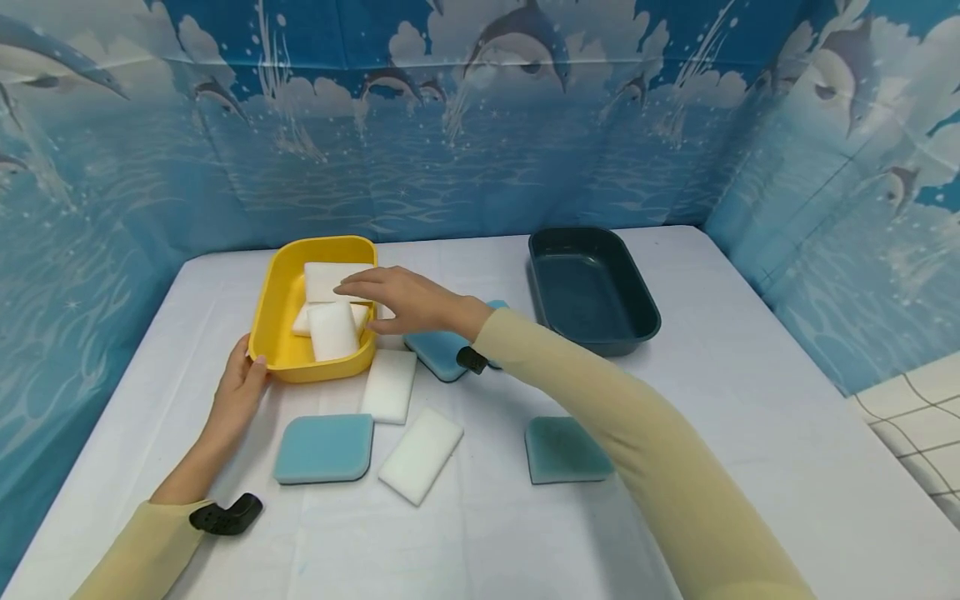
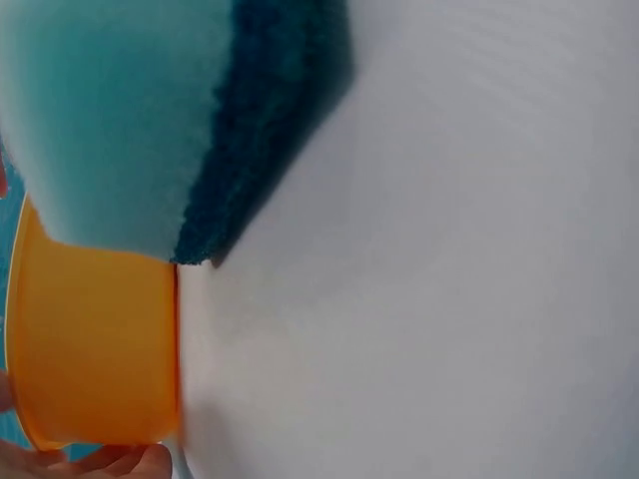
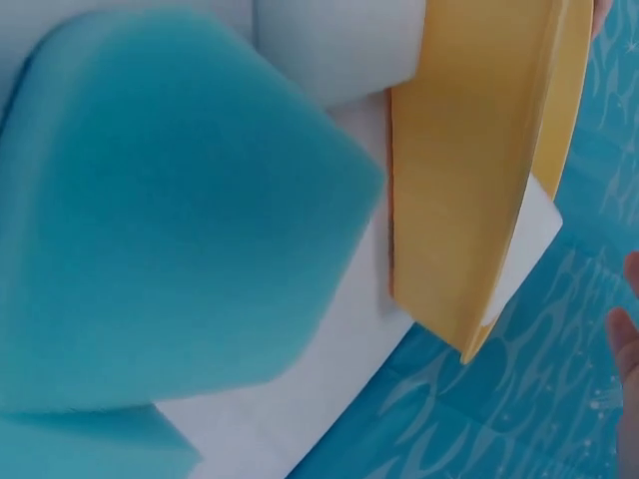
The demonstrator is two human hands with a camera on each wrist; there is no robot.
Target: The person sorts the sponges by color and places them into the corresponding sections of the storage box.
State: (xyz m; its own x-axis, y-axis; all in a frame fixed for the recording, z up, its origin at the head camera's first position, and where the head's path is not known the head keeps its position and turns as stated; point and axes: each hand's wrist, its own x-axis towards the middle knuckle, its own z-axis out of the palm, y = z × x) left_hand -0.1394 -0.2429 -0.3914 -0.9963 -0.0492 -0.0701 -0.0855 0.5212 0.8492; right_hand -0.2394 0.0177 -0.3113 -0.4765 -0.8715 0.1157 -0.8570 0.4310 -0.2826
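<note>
My left hand (image 1: 238, 387) grips the front left corner of a yellow plastic basin (image 1: 272, 317); its fingers also show against the basin wall (image 2: 95, 349) in the left wrist view. White sponges lie inside, one (image 1: 333, 332) leaning at the front and another (image 1: 322, 279) at the back. Over the basin's right rim hovers my right hand (image 1: 420, 302), fingers extended and holding nothing. Parts of its fingers (image 3: 624, 344) show at the right edge of the right wrist view, apart from the basin. Beneath that wrist lies a blue sponge (image 1: 435, 346), with another partly hidden behind the arm.
A dark teal basin (image 1: 592, 292) stands at the back right. On the white table lie two white sponges (image 1: 422, 456), a light blue sponge (image 1: 324, 448) at front left and a darker green-blue sponge (image 1: 562, 450) beside the right sleeve. Dolphin-print curtains (image 1: 450, 167) surround the table.
</note>
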